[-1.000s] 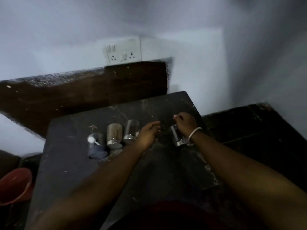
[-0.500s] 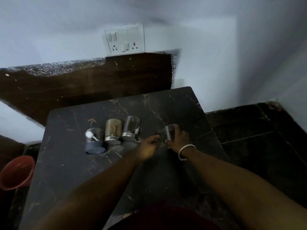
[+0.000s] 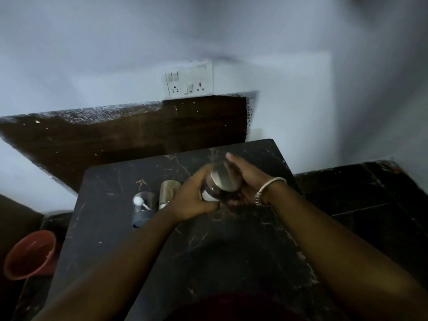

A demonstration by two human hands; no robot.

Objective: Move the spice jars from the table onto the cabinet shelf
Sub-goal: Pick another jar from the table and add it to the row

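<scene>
Head view, step: we judge this a pickup; the lifted jar (image 3: 223, 180) is clear of the table (image 3: 231, 251), tilted, its metal end towards us.
Left hand (image 3: 193, 196): curled round the jar's near side.
Right hand (image 3: 246, 181): wrapped round its far side; we cannot tell whether a second jar hides between the palms.
Waiting: the spoon jar (image 3: 143, 208) and the brown jar (image 3: 168, 192) stand side by side on the table.
Next move: we see no cabinet shelf, so we expect to turn, find it, and carry the jar over.
</scene>
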